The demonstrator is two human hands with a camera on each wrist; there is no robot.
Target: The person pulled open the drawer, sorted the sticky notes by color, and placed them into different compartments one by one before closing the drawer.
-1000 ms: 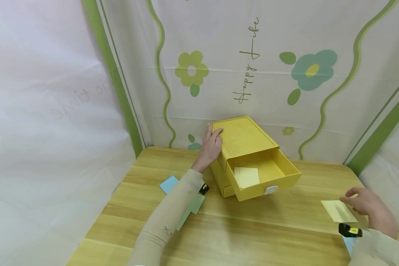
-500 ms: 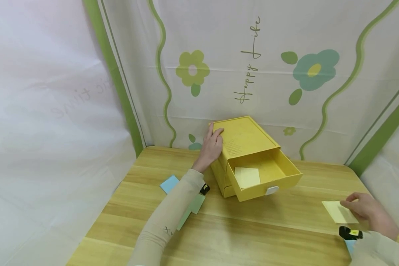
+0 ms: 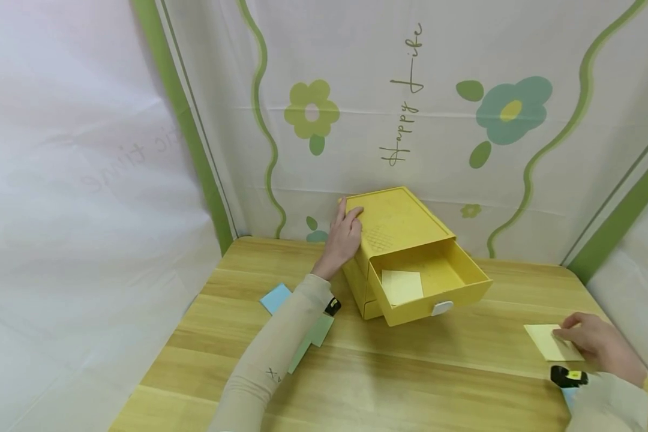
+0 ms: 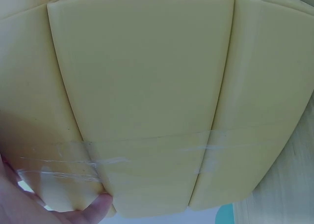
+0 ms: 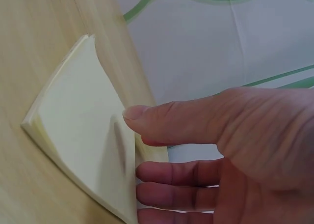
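Observation:
My left hand (image 3: 344, 241) grips the upper left edge of a yellow two-drawer box (image 3: 402, 219), fingers over its top. In the left wrist view, fingertips bend round the edge of the box's side (image 4: 142, 86), which has clear tape across it. Its top drawer (image 3: 467, 293) is pulled out, with a pale yellow sheet (image 3: 402, 288) lying inside. At the right, my right hand (image 3: 599, 343) pinches the near edge of a pale yellow sticky-note pad (image 5: 83, 126) on the table. The thumb lies on the top sheet; the other fingers are at the pad's side.
Blue notes (image 3: 275, 296) and green notes (image 3: 321, 331) lie left of the box, partly behind the left sleeve. Another blue note (image 3: 568, 395) shows beside the right cuff. A printed white curtain (image 3: 367, 150) hangs behind the wooden table (image 3: 410, 384).
My right hand's thumb and fingers have closed in on the edge of the sticky-note pad. My left hand and the box have stayed in place.

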